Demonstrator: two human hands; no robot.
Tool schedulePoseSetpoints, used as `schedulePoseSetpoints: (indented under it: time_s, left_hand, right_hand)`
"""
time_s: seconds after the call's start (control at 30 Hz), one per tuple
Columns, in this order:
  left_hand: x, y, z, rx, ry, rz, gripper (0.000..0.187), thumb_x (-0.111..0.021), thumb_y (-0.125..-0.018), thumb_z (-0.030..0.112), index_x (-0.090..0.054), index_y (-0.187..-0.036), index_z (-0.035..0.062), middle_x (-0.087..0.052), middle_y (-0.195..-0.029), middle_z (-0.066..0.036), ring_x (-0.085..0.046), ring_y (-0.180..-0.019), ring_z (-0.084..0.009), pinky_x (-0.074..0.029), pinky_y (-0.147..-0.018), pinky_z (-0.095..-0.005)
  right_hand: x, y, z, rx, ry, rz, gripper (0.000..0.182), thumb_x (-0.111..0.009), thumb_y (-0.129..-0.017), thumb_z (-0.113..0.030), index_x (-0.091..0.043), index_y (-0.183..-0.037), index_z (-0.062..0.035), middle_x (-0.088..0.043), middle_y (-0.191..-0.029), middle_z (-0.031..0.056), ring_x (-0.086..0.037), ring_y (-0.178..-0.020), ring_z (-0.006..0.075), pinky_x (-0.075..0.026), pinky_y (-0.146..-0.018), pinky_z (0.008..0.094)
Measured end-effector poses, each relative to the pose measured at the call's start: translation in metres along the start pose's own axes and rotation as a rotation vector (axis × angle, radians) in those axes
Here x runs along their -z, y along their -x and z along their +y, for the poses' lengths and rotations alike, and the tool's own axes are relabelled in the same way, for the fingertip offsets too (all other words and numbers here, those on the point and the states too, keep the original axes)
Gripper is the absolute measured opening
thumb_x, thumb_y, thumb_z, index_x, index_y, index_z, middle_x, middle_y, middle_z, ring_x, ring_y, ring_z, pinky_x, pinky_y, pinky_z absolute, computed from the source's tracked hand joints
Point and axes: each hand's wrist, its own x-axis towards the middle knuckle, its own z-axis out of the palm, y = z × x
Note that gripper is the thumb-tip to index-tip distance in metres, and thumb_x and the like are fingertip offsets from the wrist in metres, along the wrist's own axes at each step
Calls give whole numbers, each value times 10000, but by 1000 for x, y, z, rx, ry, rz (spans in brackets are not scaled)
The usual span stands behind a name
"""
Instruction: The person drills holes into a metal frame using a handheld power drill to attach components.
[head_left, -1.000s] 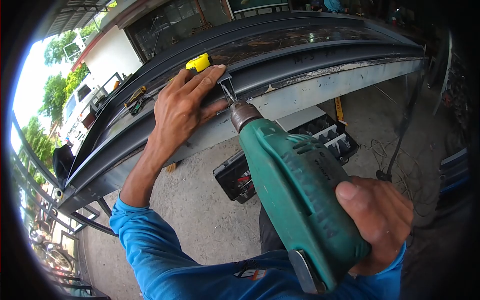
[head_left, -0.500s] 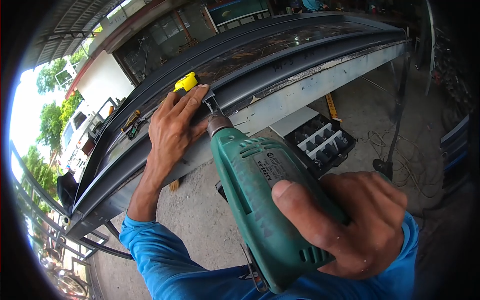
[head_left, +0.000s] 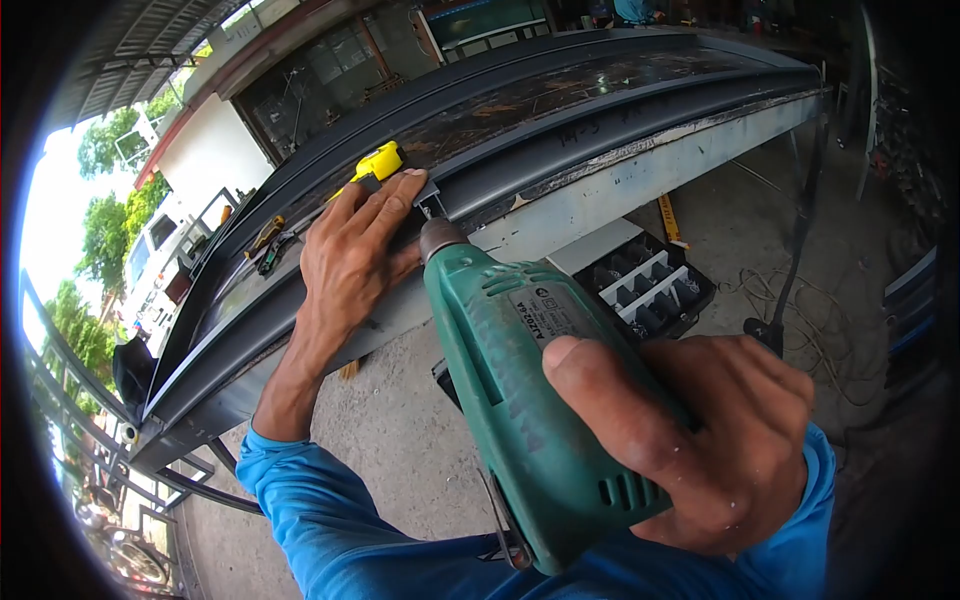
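Note:
My right hand (head_left: 700, 430) is wrapped round a green electric drill (head_left: 530, 370), its thumb lying along the top of the housing. The drill's chuck (head_left: 440, 236) points away from me at the near edge of a dark metal channel (head_left: 500, 180). A short length of bit shows between chuck and metal; its tip is hard to make out. My left hand (head_left: 350, 240) clamps the channel just left of the bit, fingers over the top and thumb lower down near the chuck. Beyond those fingers lies a yellow tape measure (head_left: 380, 160).
The channel rests on a long metal-framed table (head_left: 600, 185). Hand tools (head_left: 270, 245) lie at its left. Below stand a compartment box of small hardware (head_left: 650, 285) and a yellow level-like bar (head_left: 670, 220). A cable (head_left: 790, 300) coils on the floor. A person in blue (head_left: 635, 10) is far back.
The drill's chuck has come closer to the channel, and less of the bit shows. My left hand keeps its hold. The whole view has shifted slightly.

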Motion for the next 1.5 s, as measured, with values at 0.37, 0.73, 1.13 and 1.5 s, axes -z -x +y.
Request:
schedulePoseSetpoints:
  time_s: [0.37,0.73,1.13,1.5]
  left_hand:
    - [2,-4,2,-13,61,38,650,-741,-657,126,-553,-1276,68,-637,-1167,-102,-546,-797,-256,-493,-715,-341]
    - [3,0,10,102,41,15,539,-653,-753,88,-559,-1283,97,-637,-1163,-118,-538,-896,-282,-445,-773,-396]
    - [-2,-1,4,68,49,46,527,-700,-733,144,-587,-1239,54,-649,-1151,-120,-551,-856,-280,-472,-738,-377]
    - [-2,-1,6,36,6,73,537,-694,-733,139,-575,-1252,62,-646,-1151,-121,-548,-855,-287,-469,-738,-382]
  right_hand:
    - [-8,-3,5,-16,53,7,419,-689,-798,-267,-613,-1206,-215,-562,-602,38,-575,-492,133,-455,-421,290]
    - [-12,5,13,144,275,72,561,-620,-808,-231,-484,-1348,-300,-600,-702,49,-585,-577,115,-452,-475,238]
    - [3,-3,5,3,152,-133,476,-555,-853,-209,-538,-1326,-256,-384,-556,-30,-415,-458,75,-318,-420,245]
    - [8,-7,6,8,138,-167,484,-576,-823,-196,-560,-1303,-254,-376,-544,-39,-412,-450,72,-322,-412,248]
